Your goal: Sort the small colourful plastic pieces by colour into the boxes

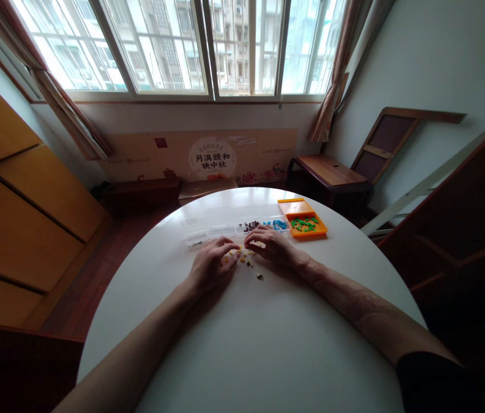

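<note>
My left hand [215,259] rests on the white round table, fingers curved, with a gap between thumb and forefinger. Small yellow pieces [243,259] lie scattered by its fingertips, a few dark bits among them. Facing it, my right hand [270,243] has its thumb and forefinger bent close together; anything between them is too small to make out. Behind the hands stands a clear compartment box [196,230]. Dark pieces [251,226] lie in one of its compartments and blue pieces [277,225] in another, partly hidden by my right hand.
An orange box [320,232] with its lid open holds green pieces [305,224], right of the clear box. A small dark and pale object [260,277] lies nearer me on the white table [242,344]. A wooden stool [332,171] stands beyond the table at right.
</note>
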`<action>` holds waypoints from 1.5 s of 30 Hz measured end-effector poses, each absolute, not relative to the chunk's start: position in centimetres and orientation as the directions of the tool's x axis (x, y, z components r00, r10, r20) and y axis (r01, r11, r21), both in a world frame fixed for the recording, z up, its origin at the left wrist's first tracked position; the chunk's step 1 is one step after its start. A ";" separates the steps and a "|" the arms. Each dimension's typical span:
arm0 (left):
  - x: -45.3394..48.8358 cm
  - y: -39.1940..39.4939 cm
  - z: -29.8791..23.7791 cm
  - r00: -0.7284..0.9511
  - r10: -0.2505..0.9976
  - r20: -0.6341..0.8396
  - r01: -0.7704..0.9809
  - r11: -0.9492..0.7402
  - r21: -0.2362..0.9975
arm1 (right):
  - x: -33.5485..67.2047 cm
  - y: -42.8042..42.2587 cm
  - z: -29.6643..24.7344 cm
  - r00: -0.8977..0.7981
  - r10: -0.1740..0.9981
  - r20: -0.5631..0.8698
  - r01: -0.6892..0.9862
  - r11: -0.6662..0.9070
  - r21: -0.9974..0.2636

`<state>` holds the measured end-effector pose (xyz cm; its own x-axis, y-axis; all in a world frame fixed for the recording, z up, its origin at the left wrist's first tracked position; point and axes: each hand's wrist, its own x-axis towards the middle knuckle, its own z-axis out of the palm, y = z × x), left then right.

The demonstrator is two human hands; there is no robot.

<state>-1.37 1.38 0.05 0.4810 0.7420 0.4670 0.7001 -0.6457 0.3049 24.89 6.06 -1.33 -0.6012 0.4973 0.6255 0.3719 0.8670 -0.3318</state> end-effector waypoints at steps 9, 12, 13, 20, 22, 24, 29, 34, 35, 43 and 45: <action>-1.3 1.3 0.2 0.481 0.738 0.474 0.696 -0.650 0.306 | 25.0 6.4 -1.9 -0.526 0.582 0.620 0.439 0.810 -0.388; -1.3 1.3 0.3 0.484 0.732 0.480 0.689 -0.657 0.306 | 25.0 6.4 -1.8 -0.563 0.572 0.597 0.450 0.818 -0.359; -1.3 1.3 0.3 0.483 0.730 0.483 0.689 -0.658 0.305 | 24.9 6.3 -1.7 -0.571 0.570 0.591 0.455 0.819 -0.351; -1.2 1.3 0.5 0.489 0.725 0.484 0.690 -0.662 0.295 | 24.6 5.6 -0.9 -0.547 0.601 0.582 0.508 0.791 -0.340; -1.2 1.2 0.6 0.486 0.726 0.486 0.686 -0.662 0.303 | 24.7 5.4 -0.8 -0.556 0.593 0.582 0.498 0.799 -0.338; -1.2 1.2 0.6 0.485 0.725 0.489 0.683 -0.663 0.306 | 24.8 5.1 -0.6 -0.577 0.576 0.578 0.476 0.813 -0.335; -1.3 1.2 0.5 0.490 0.716 0.497 0.673 -0.674 0.307 | 24.8 4.7 -0.2 -0.616 0.542 0.571 0.432 0.839 -0.331; -1.3 1.2 0.6 0.488 0.725 0.487 0.673 -0.667 0.320 | 24.7 4.9 -0.4 -0.641 0.519 0.566 0.411 0.854 -0.318; -1.3 1.2 0.6 0.488 0.729 0.480 0.676 -0.663 0.321 | 24.6 5.0 -0.4 -0.642 0.515 0.569 0.408 0.857 -0.315; -1.3 1.1 0.8 0.489 0.749 0.447 0.706 -0.641 0.301 | 24.9 6.0 0.3 -0.432 0.577 0.693 0.491 0.795 -0.356; -1.3 1.1 0.9 0.488 0.752 0.443 0.711 -0.637 0.297 | 25.1 6.9 0.5 -0.334 0.628 0.703 0.575 0.727 -0.376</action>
